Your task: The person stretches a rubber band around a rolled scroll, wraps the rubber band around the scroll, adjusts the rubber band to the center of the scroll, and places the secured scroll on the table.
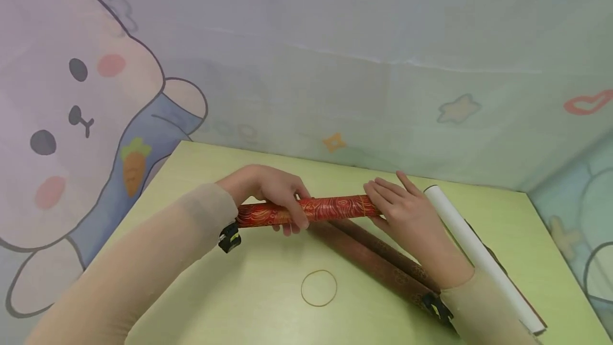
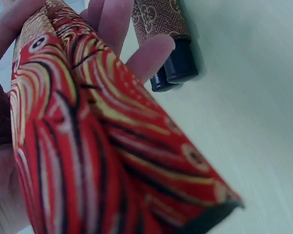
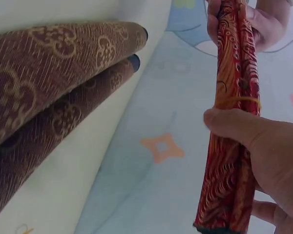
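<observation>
A red roll (image 1: 335, 208) with gold and black swirls is held up level over the table, its two halves rolled side by side. My left hand (image 1: 280, 190) grips it left of the middle, thumb in front. My right hand (image 1: 399, 209) holds its right end; in the right wrist view the thumb (image 3: 234, 124) lies across it, just below a yellow rubber band (image 3: 237, 100) around the roll. Dark green shows inside the roll's end in the left wrist view. A second rubber band (image 1: 319, 288) lies on the table below.
Two brown patterned scrolls (image 1: 369, 260) with dark end knobs (image 2: 180, 63) lie side by side under my right forearm. A white roll (image 1: 483, 257) lies along the table's right side. A printed cloth wall (image 1: 335, 68) rises behind the table (image 1: 230, 297).
</observation>
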